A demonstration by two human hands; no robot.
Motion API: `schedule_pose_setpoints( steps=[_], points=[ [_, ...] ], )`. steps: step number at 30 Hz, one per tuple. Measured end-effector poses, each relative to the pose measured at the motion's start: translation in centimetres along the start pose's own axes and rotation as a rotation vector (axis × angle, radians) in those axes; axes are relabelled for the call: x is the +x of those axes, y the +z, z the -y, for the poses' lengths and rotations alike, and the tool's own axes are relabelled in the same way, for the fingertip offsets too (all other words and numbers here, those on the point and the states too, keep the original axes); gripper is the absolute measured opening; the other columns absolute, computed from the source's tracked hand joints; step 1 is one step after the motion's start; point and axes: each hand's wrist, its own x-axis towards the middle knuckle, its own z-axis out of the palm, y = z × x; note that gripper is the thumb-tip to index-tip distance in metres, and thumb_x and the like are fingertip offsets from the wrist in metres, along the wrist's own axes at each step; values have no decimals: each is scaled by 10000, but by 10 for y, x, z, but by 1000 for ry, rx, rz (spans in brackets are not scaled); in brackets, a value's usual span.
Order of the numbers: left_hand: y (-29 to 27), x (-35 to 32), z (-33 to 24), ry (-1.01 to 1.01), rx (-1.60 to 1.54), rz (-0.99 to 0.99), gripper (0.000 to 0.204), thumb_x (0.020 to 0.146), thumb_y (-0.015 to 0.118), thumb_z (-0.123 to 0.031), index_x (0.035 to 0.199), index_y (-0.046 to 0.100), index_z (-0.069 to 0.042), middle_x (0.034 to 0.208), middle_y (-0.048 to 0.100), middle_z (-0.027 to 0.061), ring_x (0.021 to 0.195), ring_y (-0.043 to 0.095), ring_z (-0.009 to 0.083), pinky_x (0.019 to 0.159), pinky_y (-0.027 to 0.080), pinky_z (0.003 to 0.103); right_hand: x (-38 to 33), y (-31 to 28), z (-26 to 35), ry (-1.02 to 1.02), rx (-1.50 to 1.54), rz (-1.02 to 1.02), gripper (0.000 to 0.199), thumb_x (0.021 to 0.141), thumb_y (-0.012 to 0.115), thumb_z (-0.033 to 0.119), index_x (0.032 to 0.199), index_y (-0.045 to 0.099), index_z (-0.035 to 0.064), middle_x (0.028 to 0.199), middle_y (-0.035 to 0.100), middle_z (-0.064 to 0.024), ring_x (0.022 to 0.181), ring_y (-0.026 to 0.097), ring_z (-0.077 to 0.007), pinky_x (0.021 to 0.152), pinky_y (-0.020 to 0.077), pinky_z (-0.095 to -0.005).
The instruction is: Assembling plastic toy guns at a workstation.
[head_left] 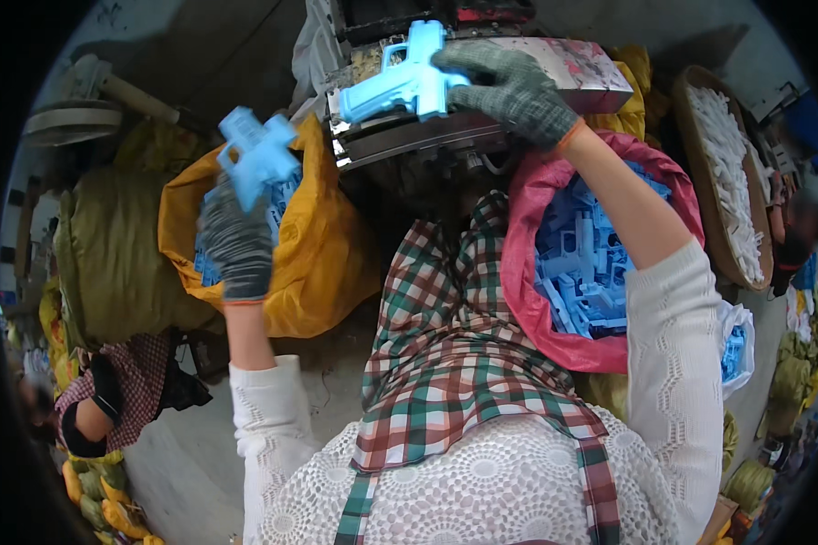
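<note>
My left hand (238, 238), in a grey knit glove, is over the yellow sack and smeared a little by motion. A light-blue plastic toy pistol (259, 150) is at its fingers, tilted and blurred. My right hand (509, 91), gloved the same way, has its fingers and thumb on a second light-blue toy pistol (416, 77). That one is above the bench edge, grip pointing left. More blue toy pistol parts lie inside the yellow sack (327, 272), partly hidden by my left hand. The pink sack (518, 263) under my right forearm holds several blue toy pistol pieces (582, 254).
A low machine or bench with a worn metal top (577, 68) stands in front of me. To the right is a long wicker basket (762, 259) of white pieces. A full green sack (118, 254) stands left. Other people sit at both sides, partly in view.
</note>
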Motion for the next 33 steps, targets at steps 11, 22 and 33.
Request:
schedule_pose_setpoints(
  steps=[11,22,33],
  points=[
    [9,-28,20,146,-530,469,626,822,651,-240,1351,384,-40,1264,509,204,1171,495,311,969,391,383,-57,-37,10,-77,-493,259,379,817,657,198,1171,591,82,1136,608,-124,1007,594,-260,884,464,-340],
    [-1,-43,-63,477,-586,876,546,839,637,-148,1343,432,-108,1226,558,143,1161,514,244,955,405,339,-302,-50,27,734,-514,595,529,711,688,174,1196,502,76,984,625,-194,905,612,-350,780,491,-393],
    [-19,-67,-119,582,-902,626,553,816,656,-153,1321,449,-64,1218,561,146,1154,516,268,985,390,356,-191,-88,30,329,-626,139,417,779,669,173,1167,554,70,1062,609,-141,964,586,-283,853,464,-359]
  ],
)
